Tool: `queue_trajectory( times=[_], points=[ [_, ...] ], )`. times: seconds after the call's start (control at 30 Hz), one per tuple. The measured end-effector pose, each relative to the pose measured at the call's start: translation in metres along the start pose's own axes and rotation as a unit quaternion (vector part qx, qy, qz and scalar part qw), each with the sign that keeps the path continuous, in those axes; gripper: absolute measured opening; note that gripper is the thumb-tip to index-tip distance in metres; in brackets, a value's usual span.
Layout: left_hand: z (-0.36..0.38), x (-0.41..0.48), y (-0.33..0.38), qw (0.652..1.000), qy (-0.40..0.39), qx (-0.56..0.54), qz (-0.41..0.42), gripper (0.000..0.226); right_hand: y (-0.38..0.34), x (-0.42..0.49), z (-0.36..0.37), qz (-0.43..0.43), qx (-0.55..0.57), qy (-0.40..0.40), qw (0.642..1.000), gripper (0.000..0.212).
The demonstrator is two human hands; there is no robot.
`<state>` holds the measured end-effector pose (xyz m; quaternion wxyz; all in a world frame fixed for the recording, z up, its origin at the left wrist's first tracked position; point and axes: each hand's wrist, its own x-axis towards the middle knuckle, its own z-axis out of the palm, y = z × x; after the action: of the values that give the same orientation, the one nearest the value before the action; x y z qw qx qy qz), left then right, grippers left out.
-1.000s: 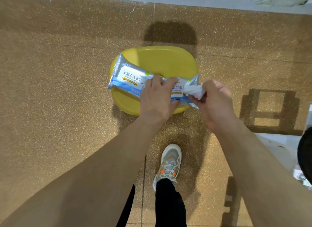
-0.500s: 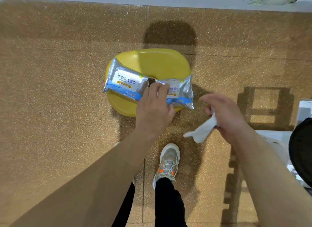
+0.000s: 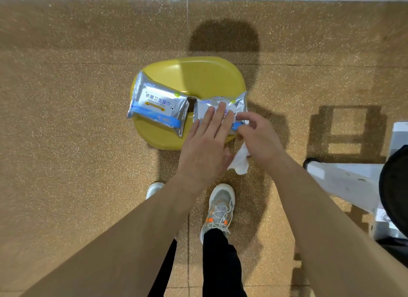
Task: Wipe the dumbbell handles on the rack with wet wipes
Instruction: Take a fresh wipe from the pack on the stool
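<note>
As the scene ran from left to right, we met first the closed wipe pack (image 3: 157, 106), lying across the left half of the yellow stool (image 3: 198, 75) with its long axis running left to right and nothing touching it; just beside it, on the same line, lay the second wipe pack (image 3: 239, 102). On that second pack the left hand (image 3: 205, 148) pressed flat, fingers straight and close together, pinning it to the seat. At the pack's right end we saw the right hand (image 3: 258, 137), fingers curled, forefinger and thumb at the blue flap, while the loose wipe (image 3: 240, 162) hung crumpled from under its palm; which fingers gripped the wipe we could not tell. Well apart, at the far right edge, stood the white rack frame (image 3: 344, 181) and a dark round mass (image 3: 395, 193), perhaps a dumbbell head; no handle was in view. We judged that the coming move turned on this: the rack lay to the right of the fingers, so the right hand, holding the wipe, was the nearer
</note>
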<state>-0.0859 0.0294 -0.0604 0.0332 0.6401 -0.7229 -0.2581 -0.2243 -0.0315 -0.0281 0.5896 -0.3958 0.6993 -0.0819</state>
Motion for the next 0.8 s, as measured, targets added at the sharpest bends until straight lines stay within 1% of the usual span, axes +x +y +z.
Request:
queue_trajectory(
  times=[0.07,0.17,0.23,0.3,0.4,0.47,0.53,0.67,0.73,0.8],
  points=[
    [0.003,-0.001,0.001,0.999,-0.022,0.023,0.001,0.086,0.004,0.000,-0.003,0.020,0.018,0.042,0.999,0.027],
    [0.007,-0.001,0.004,0.997,-0.048,0.056,-0.012,0.087,0.006,-0.001,-0.005,0.008,-0.015,0.098,0.995,0.021],
    [0.010,0.001,0.006,0.994,-0.075,0.076,-0.019,0.089,0.005,0.000,-0.004,-0.011,-0.048,0.106,0.993,0.023],
    [0.014,0.002,0.007,0.992,-0.088,0.090,-0.029,0.090,0.005,-0.001,-0.001,-0.044,-0.080,0.101,0.991,0.033],
    [0.018,0.001,0.009,0.991,-0.081,0.100,-0.041,0.091,0.010,-0.006,0.004,-0.115,-0.149,0.084,0.979,0.047],
    [0.019,0.001,0.011,0.991,-0.087,0.094,-0.049,0.085,0.013,-0.010,0.006,-0.142,-0.219,0.058,0.964,0.056],
    [0.018,0.002,0.013,0.991,-0.090,0.087,-0.054,0.082,0.017,-0.013,0.006,-0.132,-0.276,0.023,0.952,0.065],
    [0.014,0.004,0.017,0.988,-0.108,0.088,-0.061,0.082,0.024,-0.016,0.006,-0.085,-0.341,-0.036,0.935,0.085],
    [0.012,0.007,0.017,0.987,-0.124,0.088,-0.060,0.084,0.024,-0.015,0.006,-0.077,-0.330,-0.051,0.939,0.090],
    [0.008,0.009,0.017,0.984,-0.140,0.093,-0.058,0.085,0.024,-0.012,0.005,-0.074,-0.307,-0.065,0.946,0.090]
  ],
)
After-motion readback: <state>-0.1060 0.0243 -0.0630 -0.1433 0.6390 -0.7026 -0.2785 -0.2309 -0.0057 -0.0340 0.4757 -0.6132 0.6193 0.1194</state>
